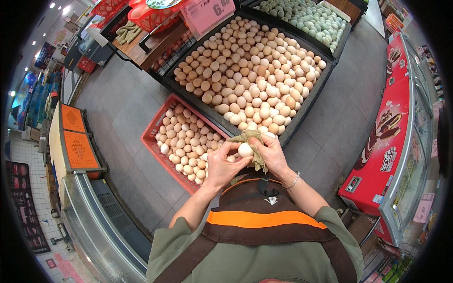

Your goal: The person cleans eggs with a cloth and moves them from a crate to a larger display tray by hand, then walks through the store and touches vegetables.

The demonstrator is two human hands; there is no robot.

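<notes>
A pale egg point(245, 150) is pinched by the fingers of my left hand point(221, 166), in front of my chest. My right hand point(274, 158) grips a crumpled greenish-tan rag point(258, 162) and holds it against the egg's right side. Part of the rag drapes above the egg. Below and left of my hands stands a red plastic crate point(159, 161) filled with brown and pale eggs. Just beyond my hands is a large black display bin point(307, 113), heaped with more eggs.
Greenish eggs point(306, 21) fill another bin at the back. A pink price sign point(207, 15) stands by a wooden shelf point(141, 52) with red baskets. A red freezer point(373, 151) stands at right, a glass-sided case point(94, 231) at left. Grey floor tiles point(122, 113) lie between.
</notes>
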